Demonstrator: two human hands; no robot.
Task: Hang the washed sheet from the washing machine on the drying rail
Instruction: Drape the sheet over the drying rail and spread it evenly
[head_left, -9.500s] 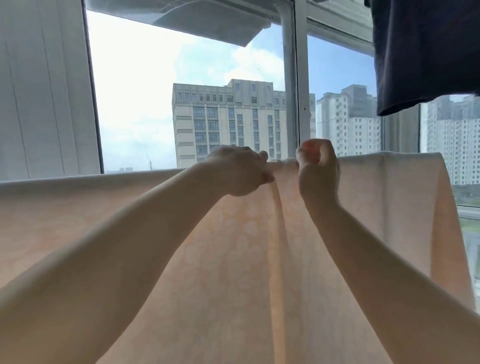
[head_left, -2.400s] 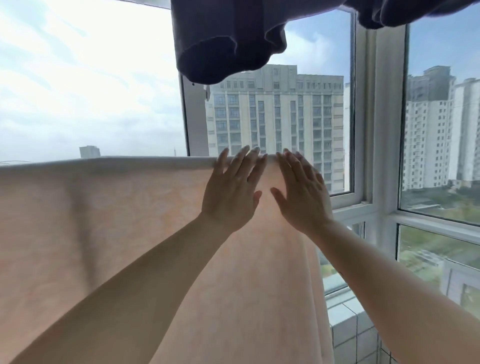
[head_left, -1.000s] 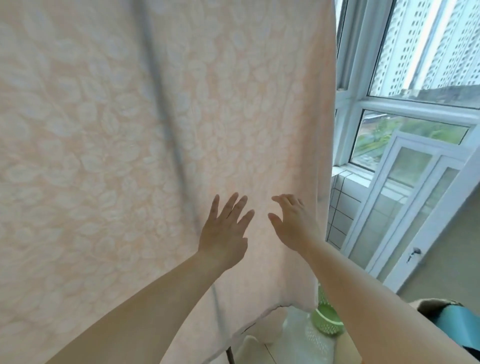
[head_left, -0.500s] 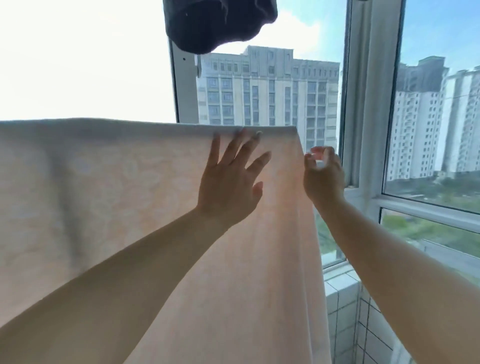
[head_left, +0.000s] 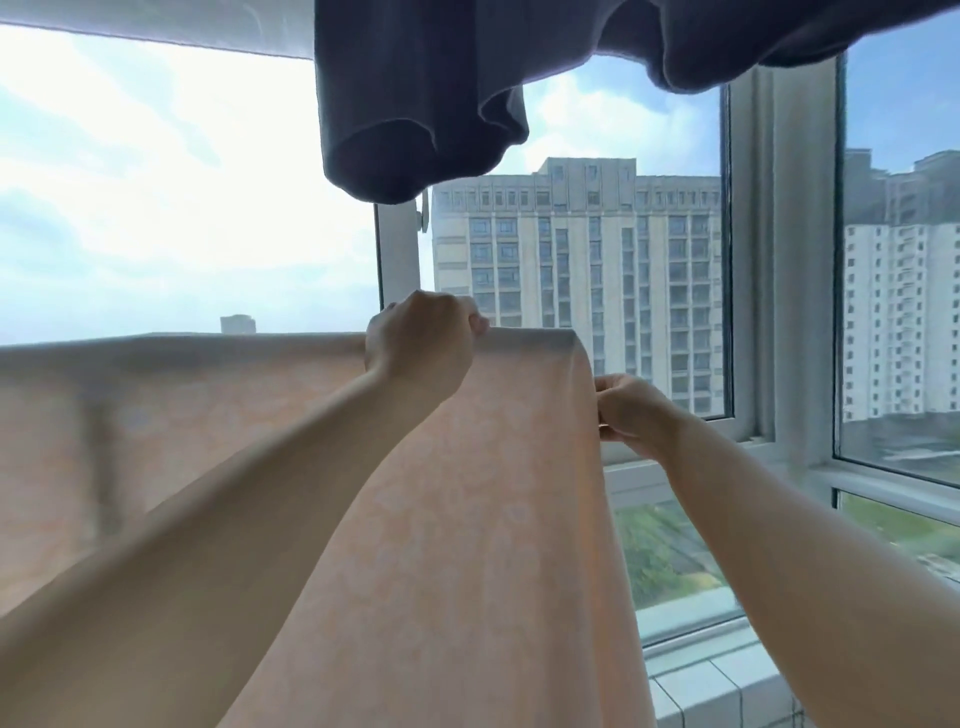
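Daylight is entering through a large glazed window (head_left: 156, 182) that is filling most of the view. A white vertical window frame (head_left: 779, 260) is dividing the panes at the right. Dark garments (head_left: 415, 93) are hanging along the top edge. A pale multi-storey building (head_left: 576, 270) is standing outside behind the glass, with a second white tower (head_left: 898, 312) showing at the right edge. Clouded sky is brightening the left panes. A white tiled sill (head_left: 727, 691) is running along the lower right corner, with green trees (head_left: 654, 556) showing below outside.
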